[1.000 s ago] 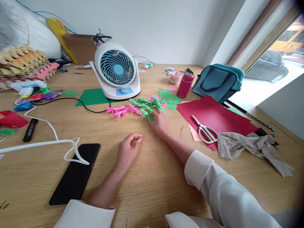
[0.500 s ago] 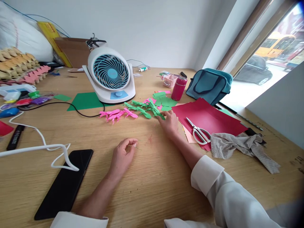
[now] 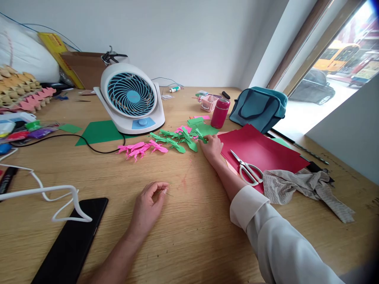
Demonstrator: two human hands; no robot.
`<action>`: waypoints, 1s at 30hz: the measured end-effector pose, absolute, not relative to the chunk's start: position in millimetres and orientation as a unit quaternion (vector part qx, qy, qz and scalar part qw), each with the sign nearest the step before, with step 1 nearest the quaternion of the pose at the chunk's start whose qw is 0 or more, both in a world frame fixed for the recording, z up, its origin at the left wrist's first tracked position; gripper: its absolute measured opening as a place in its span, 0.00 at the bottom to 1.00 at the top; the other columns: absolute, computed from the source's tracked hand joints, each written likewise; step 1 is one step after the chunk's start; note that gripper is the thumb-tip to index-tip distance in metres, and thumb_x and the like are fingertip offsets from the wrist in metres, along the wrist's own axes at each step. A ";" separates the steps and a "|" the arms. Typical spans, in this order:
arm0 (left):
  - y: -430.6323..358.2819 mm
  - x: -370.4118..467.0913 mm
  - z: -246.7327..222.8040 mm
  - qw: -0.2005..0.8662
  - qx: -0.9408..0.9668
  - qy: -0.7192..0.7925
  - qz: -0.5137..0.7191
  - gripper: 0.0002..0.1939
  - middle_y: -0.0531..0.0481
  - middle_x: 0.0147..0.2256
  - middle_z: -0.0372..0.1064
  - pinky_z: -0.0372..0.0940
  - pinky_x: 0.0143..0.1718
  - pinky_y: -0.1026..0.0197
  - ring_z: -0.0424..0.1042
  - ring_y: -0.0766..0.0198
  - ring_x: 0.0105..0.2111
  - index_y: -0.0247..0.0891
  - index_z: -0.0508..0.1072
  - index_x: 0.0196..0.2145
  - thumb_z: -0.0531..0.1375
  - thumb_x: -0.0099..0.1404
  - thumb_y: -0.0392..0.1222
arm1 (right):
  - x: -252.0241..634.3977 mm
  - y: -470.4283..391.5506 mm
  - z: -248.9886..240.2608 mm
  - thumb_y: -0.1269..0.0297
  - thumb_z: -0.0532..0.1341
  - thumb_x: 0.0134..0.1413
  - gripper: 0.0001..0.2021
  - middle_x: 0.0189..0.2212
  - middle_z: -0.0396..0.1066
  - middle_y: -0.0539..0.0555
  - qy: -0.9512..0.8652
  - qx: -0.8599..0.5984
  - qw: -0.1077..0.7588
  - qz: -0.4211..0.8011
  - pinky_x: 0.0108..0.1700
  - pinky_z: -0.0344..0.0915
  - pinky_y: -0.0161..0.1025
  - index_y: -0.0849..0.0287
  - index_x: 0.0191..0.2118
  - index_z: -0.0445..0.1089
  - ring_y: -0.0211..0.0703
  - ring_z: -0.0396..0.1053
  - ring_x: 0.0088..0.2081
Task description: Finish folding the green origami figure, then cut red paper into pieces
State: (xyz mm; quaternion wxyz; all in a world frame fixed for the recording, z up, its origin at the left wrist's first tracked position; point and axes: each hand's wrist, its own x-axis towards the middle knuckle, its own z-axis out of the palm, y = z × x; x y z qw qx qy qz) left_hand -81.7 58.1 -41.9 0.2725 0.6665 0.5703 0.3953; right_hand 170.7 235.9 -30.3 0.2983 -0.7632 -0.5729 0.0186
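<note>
Green paper pieces (image 3: pixel 177 147): several, overlapping, exact count not possible; grouped at mid-depth on the table (image 3: pixel 189 236). Near left: one black phone (image 3: pixel 71 240). Near centre: left hand (image 3: pixel 149 207), thumb and index finger pinching one thin strand (image 3: pixel 169 194), other fingers curled. To the right, one pair of scissors (image 3: pixel 242 163) on red paper (image 3: pixel 263 146). Farther, right hand (image 3: pixel 211 148), fingers bent, tips touching a green piece at the group's right end; cannot tell whether they pinch it. Compared with 1.0 s ago, right hand has shifted from the group's near edge to that end; left pinch unchanged. Pink paper pieces (image 3: pixel 142 149), several, uncounted, lie left of the green. Beyond: one fan (image 3: pixel 133 96) left, one flask (image 3: pixel 220 113) and one blue bag (image 3: pixel 257 108) right.
</note>
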 end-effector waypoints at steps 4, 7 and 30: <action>55.6 -80.5 -36.3 0.263 0.677 0.572 0.382 0.09 0.49 0.39 0.75 0.66 0.44 0.57 0.74 0.59 0.40 0.41 0.75 0.39 0.57 0.66 0.44 | 166.7 246.4 -30.7 0.50 0.61 0.57 0.16 0.46 0.71 0.57 -0.569 -0.769 0.290 0.027 0.49 0.59 0.49 0.53 0.45 0.75 0.54 0.67 0.49; 54.7 -80.2 -35.5 0.259 0.680 0.573 0.376 0.09 0.49 0.39 0.75 0.66 0.44 0.57 0.73 0.59 0.40 0.41 0.75 0.39 0.56 0.66 0.44 | 165.7 249.6 -31.6 0.48 0.61 0.55 0.17 0.45 0.71 0.58 -0.568 -0.773 0.280 0.035 0.49 0.59 0.49 0.53 0.44 0.75 0.54 0.67 0.48; 54.7 -77.5 -36.3 0.244 0.695 0.563 0.375 0.08 0.48 0.38 0.76 0.67 0.44 0.56 0.73 0.58 0.40 0.41 0.75 0.39 0.56 0.65 0.39 | 172.9 238.6 -32.6 0.49 0.60 0.55 0.17 0.45 0.72 0.58 -0.559 -0.772 0.299 0.037 0.47 0.58 0.49 0.53 0.44 0.75 0.54 0.68 0.47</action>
